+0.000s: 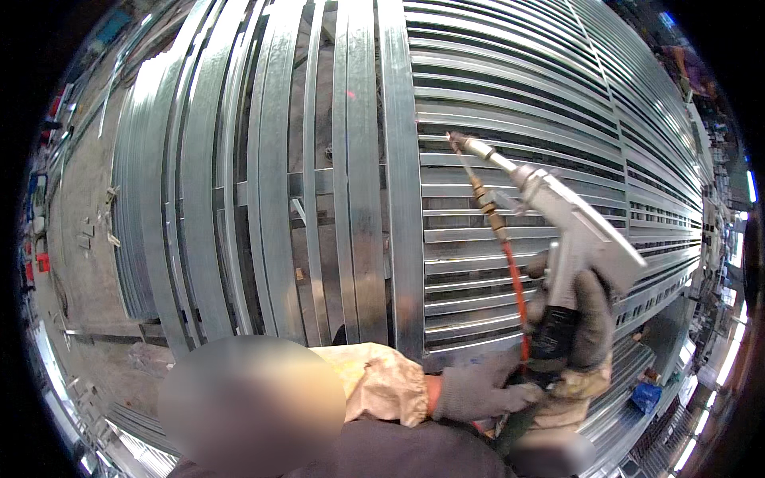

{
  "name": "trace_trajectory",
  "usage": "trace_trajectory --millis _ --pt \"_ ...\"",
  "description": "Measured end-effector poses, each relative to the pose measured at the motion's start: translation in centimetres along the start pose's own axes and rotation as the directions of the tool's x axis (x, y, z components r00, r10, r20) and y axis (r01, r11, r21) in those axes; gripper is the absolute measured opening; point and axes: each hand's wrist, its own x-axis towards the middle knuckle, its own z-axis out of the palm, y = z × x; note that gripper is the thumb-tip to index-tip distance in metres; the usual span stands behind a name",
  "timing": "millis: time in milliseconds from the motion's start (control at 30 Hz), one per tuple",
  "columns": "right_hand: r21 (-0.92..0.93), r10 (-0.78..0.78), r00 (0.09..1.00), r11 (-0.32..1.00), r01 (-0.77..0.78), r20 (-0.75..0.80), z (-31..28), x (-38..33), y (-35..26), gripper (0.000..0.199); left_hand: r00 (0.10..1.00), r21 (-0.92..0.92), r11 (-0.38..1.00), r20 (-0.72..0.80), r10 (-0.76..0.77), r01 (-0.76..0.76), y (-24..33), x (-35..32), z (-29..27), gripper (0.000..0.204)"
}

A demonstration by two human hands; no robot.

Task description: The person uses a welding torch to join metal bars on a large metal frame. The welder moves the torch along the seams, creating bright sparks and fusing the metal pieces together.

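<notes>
Two gloved hands worked close together low on the right. The right hand (586, 319) had its fingers wrapped tight around the grip of a grey metal gun (570, 231). It held the gun up and tipped, so the thin nozzle (470, 147) pointed up and left at the frame (510, 199). The tip sat right by a slat, near where the slats met a tall upright bar (402, 175).

The left hand (478, 390) reached across under the gun. Its fingers were curled by the red hose (516, 291) and the dark cable at the gun's base, maybe to keep them out of the way. I could not tell if it really gripped them.

The gloves were grey and knitted. A tan cloth sleeve (378, 382) covered the left arm.

The frame was shiny silver steel. It had many flat, thin slats side by side on the right and long bars on the left. A brass fitting (488, 211) joined the hose to the gun. Grey floor (80, 263) with small scraps lay far left.
</notes>
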Motion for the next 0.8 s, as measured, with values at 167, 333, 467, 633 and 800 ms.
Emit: trace_trajectory --millis 167,333,467,633,800 --pt "-0.122 0.136 0.982 0.985 -0.120 0.128 -0.6 2.2 2.4 0.038 0.958 -0.032 0.958 -0.029 -0.285 0.284 -0.7 -0.8 -2.4 0.061" --pt "-0.088 0.136 0.979 0.988 -0.124 0.149 -0.4 3.3 3.1 0.039 0.965 -0.099 0.961 -0.010 -0.261 0.259 -1.3 -0.6 -3.5 0.059" --pt "-0.053 0.140 0.981 0.990 -0.134 0.132 -0.2 4.2 3.3 0.040 0.964 -0.123 0.956 0.013 -0.266 0.266 -1.2 -0.2 -4.3 0.056" --pt "-0.079 0.153 0.977 0.987 -0.142 0.149 -0.3 4.7 3.5 0.039 0.971 -0.188 0.956 -0.037 -0.235 0.224 -1.0 0.0 -4.3 0.054" --pt "-0.112 0.172 0.976 0.981 -0.158 0.132 0.1 4.7 3.4 0.037 0.974 -0.179 0.962 -0.057 -0.219 0.206 -0.5 -0.1 -4.3 0.054"
